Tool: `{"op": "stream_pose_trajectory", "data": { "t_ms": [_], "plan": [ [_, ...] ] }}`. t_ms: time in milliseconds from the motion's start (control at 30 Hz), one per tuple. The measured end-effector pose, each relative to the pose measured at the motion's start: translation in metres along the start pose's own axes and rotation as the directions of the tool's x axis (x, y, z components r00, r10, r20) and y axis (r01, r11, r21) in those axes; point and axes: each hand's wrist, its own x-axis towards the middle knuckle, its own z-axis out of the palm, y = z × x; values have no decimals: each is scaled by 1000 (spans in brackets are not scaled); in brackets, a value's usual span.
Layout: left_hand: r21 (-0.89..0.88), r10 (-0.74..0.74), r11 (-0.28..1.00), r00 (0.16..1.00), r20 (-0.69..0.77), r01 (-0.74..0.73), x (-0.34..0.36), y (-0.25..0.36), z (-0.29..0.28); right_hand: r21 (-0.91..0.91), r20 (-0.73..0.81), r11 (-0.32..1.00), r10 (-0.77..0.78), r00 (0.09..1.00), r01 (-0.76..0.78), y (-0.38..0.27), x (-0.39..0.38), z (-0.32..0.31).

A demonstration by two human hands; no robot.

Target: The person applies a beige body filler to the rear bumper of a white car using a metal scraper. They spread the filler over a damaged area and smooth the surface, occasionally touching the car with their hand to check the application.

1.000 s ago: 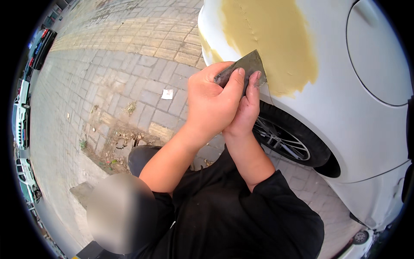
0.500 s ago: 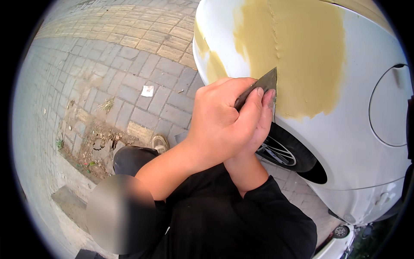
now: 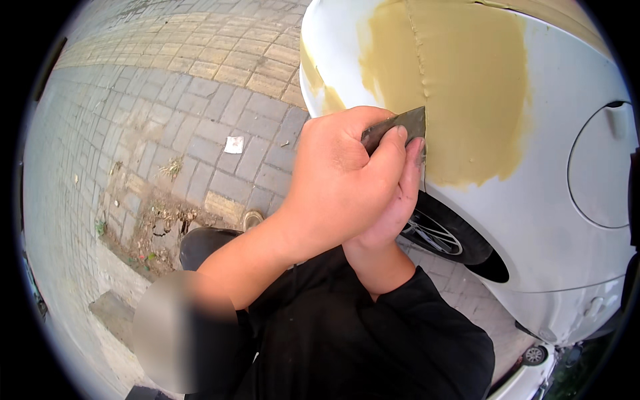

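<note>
While both hands are pressing toward the car body, the scene is reading like this:

Left hand: the left hand is lying on top, fingers curled shut and clamping the dark grey flat sanding sheet against the panel.

Right hand: the right hand is sitting underneath the left; only its fingers are showing, closed up against the sheet's lower edge, so it is also gripping it.

Sheet position: the sheet is poking out beyond the fingertips toward 1 o'clock, its long axis running from about 8 to 2 o'clock, touching the tan patch's left margin.

Nearer hand: the left hand is covering more of the sheet and is nearer to its exposed corner.

Work surface: the broad yellowish-tan filler patch is spreading over the white curved car rear fender, lying at 1 to 2 o'clock from the fingers; a faint vertical ridge is running through it.

Around: the round fuel filler flap is sitting at 3 o'clock, well apart; the dark wheel with spoked rim is showing at 5 o'clock, just below the hands.

Ground: grey brick paving with a small white scrap of paper is lying at 9 o'clock.

In the way: nothing is standing between sheet and patch.
</note>
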Motion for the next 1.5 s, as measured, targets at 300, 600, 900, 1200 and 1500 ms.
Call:
{"op": "stream_pose_trajectory", "data": {
  "t_ms": [300, 600, 900, 1200, 1500],
  "plan": [
    [139, -44, 990, 997, 57, 35, 19, 18, -11, 36, -147, 999, 11, 989, -5, -4, -2, 22],
    [-53, 73, 996, 995, -61, -76, -8, -2, 7, 51, -30, 998, 39, 999, -38, -11, -6, 2],
    [136, 175, 978, 976, -130, -157, -29, -18, 12, 35, 17, 998, 51, 999, -52, -8, -13, -18],
    [112, 218, 973, 959, -184, -200, -94, -65, 25, -209, 69, 947, 263, 962, -244, -42, -34, -65],
    [-134, 50, 989, 997, -63, -58, -114, -81, -14, -591, 60, 736, 449, 892, -331, -85, -58, -83]
  ]
}}
